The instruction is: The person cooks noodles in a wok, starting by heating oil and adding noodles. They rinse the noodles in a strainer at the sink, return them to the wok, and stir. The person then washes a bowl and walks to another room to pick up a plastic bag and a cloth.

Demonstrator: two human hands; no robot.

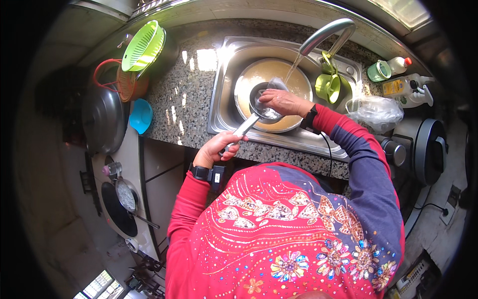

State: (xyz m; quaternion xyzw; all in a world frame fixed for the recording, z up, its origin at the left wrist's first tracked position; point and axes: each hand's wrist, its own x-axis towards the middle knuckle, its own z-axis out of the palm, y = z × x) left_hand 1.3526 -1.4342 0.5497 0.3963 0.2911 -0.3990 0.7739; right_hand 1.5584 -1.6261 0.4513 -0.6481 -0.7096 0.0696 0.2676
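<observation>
My left hand (218,148) grips the flat metal handle (246,125) of a small saucepan (269,119), tilted over the sink. Inside the pan, my right hand (282,101) presses a pale, wet cloth-like piece (277,83); its exact material is unclear. Beneath the pan, a wide round basin (249,73) sits in the stainless steel sink (220,93). Water (293,69) runs from the curved faucet (325,31) into the basin, just beyond my right hand. My fingers and the cloth hide part of the pan's inside.
Lime-green containers (328,88) hang by the faucet. Bottles (397,88) and a clear plastic bag (375,112) stand right of the sink. On the left are a green colander (142,48), a blue bowl (141,116) and a large lidded pan (104,119).
</observation>
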